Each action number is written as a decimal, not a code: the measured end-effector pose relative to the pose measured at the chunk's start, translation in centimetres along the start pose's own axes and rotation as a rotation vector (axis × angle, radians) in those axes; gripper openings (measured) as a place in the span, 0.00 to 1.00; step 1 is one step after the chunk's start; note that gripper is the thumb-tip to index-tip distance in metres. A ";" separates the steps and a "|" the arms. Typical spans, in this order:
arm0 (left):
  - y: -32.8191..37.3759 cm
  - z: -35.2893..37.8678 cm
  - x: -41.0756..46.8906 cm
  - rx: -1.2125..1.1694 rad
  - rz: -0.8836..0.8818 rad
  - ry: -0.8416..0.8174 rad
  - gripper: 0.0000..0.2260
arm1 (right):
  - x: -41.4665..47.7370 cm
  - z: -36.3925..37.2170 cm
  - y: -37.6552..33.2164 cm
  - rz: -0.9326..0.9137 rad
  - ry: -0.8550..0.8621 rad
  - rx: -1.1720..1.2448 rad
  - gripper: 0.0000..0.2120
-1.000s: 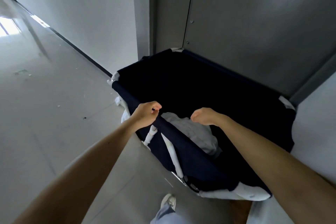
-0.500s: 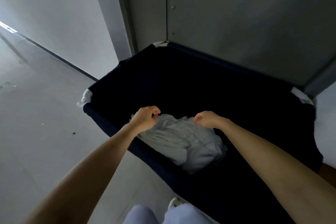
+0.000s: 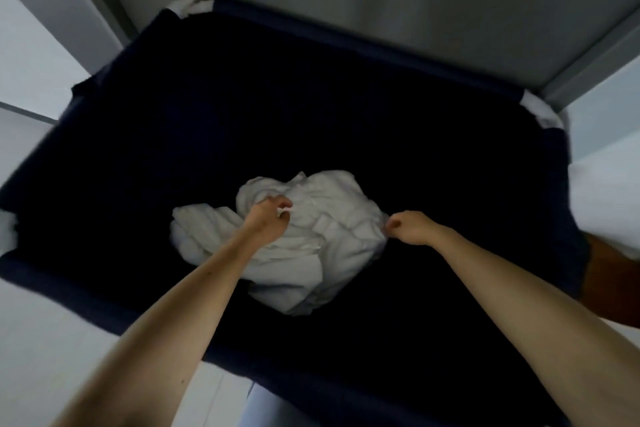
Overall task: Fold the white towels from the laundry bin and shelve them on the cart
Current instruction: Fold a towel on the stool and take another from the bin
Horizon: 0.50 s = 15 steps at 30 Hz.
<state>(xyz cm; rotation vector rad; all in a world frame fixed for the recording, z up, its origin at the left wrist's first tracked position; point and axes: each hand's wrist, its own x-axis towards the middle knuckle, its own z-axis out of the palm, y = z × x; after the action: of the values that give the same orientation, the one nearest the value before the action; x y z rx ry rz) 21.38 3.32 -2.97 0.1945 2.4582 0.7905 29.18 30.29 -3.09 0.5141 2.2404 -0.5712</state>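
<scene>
Reaching down: left hand (image 3: 266,222) pinches a fold of the crumpled white towels (image 3: 332,218), right hand (image 3: 410,228) grips their right edge. They're set apart, likely to lift one out spread. The pile lies at the bottom of the laundry bin (image 3: 363,45).

crumpled white cloth towels (image 3: 311,243), matt navy fabric bin (image 3: 346,87)

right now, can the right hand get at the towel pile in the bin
Probably yes: the right hand sits at the right edge of the towel pile inside the open bin, with nothing between them.
</scene>
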 end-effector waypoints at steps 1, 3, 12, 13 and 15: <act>0.0 0.3 1.0 0.000 0.003 -0.014 0.13 | 0.9 0.2 0.3 0.001 0.005 0.003 0.09; -0.7 0.9 3.1 -0.005 -0.016 -0.027 0.13 | 3.1 0.7 0.2 -0.002 0.000 0.020 0.10; -11.1 7.6 11.9 -0.017 -0.075 -0.219 0.14 | 17.3 7.5 -2.1 -0.178 -0.108 -0.108 0.22; -12.2 8.5 12.9 -0.015 -0.082 -0.222 0.14 | 19.1 8.5 -2.4 -0.203 -0.110 -0.114 0.23; -13.9 10.2 14.9 -0.021 -0.083 -0.216 0.14 | 22.7 10.4 -2.9 -0.256 -0.106 -0.134 0.24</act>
<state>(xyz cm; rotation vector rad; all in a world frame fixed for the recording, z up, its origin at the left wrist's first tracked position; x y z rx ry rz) 14.75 1.40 -24.67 0.1608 2.2391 0.7199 19.19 26.47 -25.87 0.1259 2.2387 -0.5577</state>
